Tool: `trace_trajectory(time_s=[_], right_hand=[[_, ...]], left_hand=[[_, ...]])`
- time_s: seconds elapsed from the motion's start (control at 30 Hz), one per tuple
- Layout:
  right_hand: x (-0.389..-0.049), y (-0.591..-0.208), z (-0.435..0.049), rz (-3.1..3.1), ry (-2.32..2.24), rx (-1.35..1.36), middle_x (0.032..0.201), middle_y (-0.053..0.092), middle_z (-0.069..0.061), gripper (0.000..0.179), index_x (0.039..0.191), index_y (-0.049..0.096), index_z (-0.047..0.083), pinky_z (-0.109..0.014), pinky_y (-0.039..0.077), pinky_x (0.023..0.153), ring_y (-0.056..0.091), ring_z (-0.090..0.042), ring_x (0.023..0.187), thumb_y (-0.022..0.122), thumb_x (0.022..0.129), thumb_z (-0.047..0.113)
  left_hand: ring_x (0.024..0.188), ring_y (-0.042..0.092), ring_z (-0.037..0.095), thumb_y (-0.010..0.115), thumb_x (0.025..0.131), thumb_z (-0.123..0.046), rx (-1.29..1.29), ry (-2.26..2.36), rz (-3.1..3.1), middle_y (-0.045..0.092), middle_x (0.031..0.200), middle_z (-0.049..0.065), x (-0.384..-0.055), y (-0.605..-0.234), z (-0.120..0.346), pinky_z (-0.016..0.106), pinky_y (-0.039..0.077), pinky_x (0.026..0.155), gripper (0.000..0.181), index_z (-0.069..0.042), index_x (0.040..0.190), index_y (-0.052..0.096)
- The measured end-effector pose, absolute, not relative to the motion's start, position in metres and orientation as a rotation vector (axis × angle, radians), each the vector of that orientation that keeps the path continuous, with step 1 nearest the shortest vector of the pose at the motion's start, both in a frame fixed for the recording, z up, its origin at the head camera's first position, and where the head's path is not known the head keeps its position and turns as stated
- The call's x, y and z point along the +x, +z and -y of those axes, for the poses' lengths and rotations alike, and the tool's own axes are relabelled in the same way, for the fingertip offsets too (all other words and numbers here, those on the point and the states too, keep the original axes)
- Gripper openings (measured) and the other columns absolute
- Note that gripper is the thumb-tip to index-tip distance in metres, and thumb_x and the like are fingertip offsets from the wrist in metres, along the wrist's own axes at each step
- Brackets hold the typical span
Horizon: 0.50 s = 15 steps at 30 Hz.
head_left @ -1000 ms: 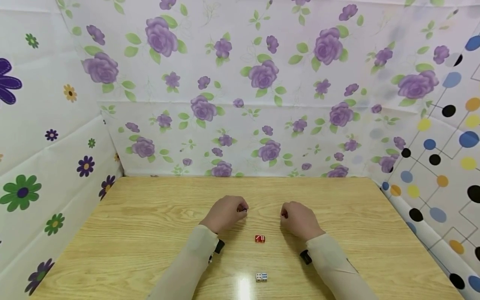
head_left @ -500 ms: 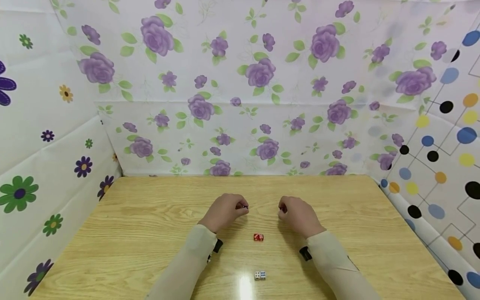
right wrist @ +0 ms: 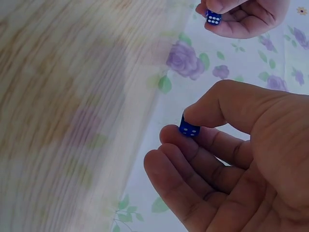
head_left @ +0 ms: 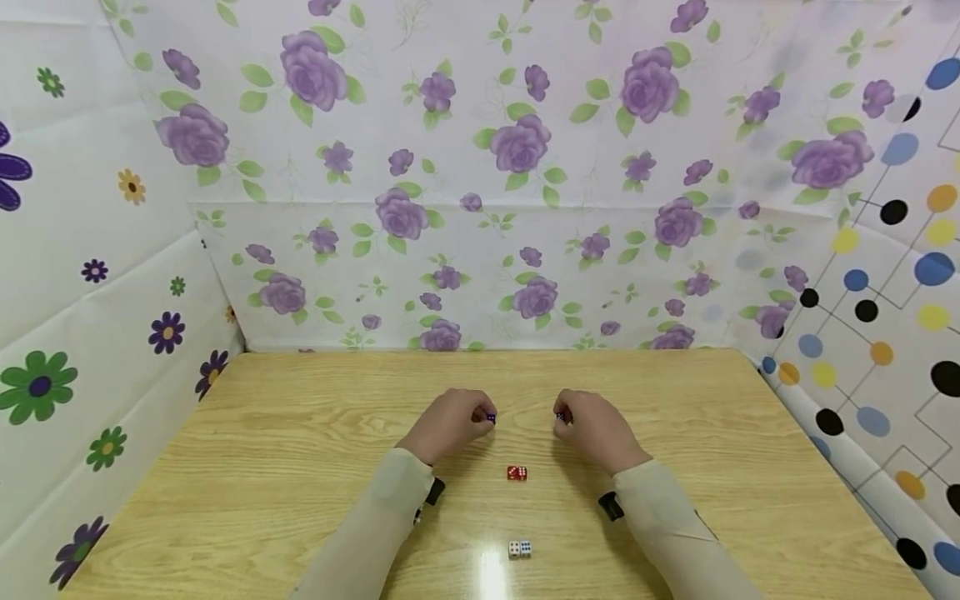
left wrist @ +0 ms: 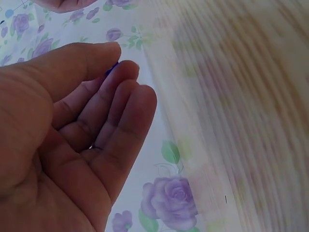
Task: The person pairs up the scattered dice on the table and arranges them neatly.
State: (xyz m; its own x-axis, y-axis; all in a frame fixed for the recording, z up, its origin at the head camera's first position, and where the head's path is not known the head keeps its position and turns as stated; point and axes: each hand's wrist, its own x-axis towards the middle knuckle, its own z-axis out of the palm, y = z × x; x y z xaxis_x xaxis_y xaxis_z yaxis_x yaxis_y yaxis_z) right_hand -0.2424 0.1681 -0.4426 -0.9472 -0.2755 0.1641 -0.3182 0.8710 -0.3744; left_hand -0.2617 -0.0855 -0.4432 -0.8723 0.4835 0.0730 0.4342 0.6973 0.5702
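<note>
My left hand point(head_left: 450, 425) pinches a small blue die point(head_left: 491, 418) between thumb and fingers, above the far middle of the table. Six white pips face the right wrist camera on this left-hand die point(right wrist: 213, 18). Facing it across a short gap, my right hand point(head_left: 597, 428) pinches a second blue die point(right wrist: 189, 126) with white pips. In the left wrist view the thumb and fingers hide most of the left die point(left wrist: 111, 69). Two red dice point(head_left: 517, 473) lie side by side on the wood between the wrists. Nearer me sits a pair of white dice point(head_left: 520, 549), also side by side.
The wood-grain table point(head_left: 300, 467) ends at a back wall of cloth point(head_left: 480, 250) with purple roses. Flowered cloth point(head_left: 112, 333) closes the left side, dotted cloth point(head_left: 862, 333) the right. A dark band point(head_left: 611, 506) sits at the right wrist.
Both hands shift only slightly, turning a little so the blue dice show more clearly. The head view tilts a bit. The red and white dice stay in place on the table.
</note>
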Motion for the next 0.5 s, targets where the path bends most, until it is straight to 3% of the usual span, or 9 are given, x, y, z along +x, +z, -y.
trace_trajectory(time_s=[0.5], right_hand=[[-0.2426, -0.4407, -0.1692, 2.893, 0.586, 0.504, 0.083, 0.066, 0.001, 0.005, 0.095, 0.071, 0.007, -0.032, 0.052, 0.066, 0.058, -0.01, 0.071, 0.073, 0.096, 0.012]], left_hand=[[0.083, 0.065, 0.011, 0.073, 0.098, -0.017, 0.721, 0.885, -2.892, 0.071, 0.093, -0.004, -0.2612, -0.4441, 0.0844, 0.035, 0.055, 0.078, 0.009, -0.012, 0.105, 0.076]])
